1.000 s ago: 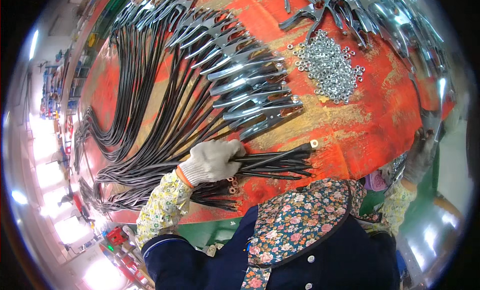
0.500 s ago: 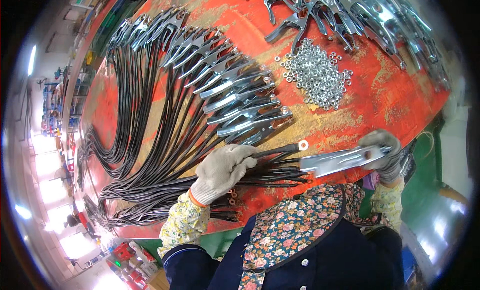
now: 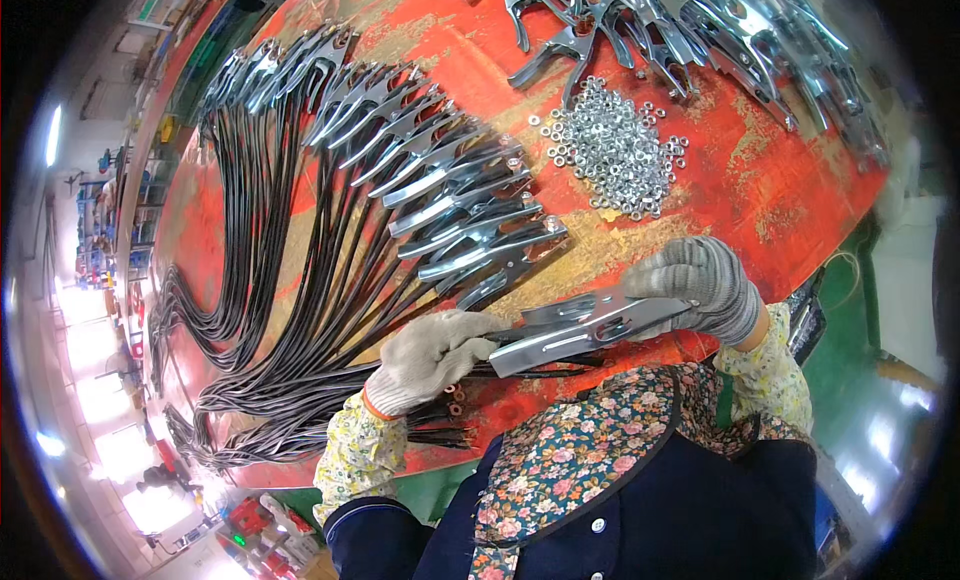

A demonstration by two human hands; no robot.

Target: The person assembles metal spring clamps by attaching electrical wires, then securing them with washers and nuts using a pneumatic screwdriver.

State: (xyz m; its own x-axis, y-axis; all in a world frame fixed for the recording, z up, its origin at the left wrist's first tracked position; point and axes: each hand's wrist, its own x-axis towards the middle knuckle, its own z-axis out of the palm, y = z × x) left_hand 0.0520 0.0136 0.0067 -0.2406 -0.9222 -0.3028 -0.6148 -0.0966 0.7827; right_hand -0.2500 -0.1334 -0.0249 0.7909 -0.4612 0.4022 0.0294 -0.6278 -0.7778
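Though its far edge is cut off, the red tabletop point(image 3: 770, 185) carries black cables point(image 3: 265, 395) along its left side, some ends hidden behind the metal clamp point(image 3: 560, 340). That clamp sits over the near edge, just left of your right hand point(image 3: 700, 285), which grips it, underside unseen. Your left hand point(image 3: 428, 358) clasps the cables. Small nuts point(image 3: 612, 155) heap toward the far edge.

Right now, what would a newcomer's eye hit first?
Probably the curved row of shiny clamps with long black cables, sweeping across the left of the red table. Next, the heap of small metal nuts to the row's right. Then the single clamp in the gloved right grip, near the table's front edge.
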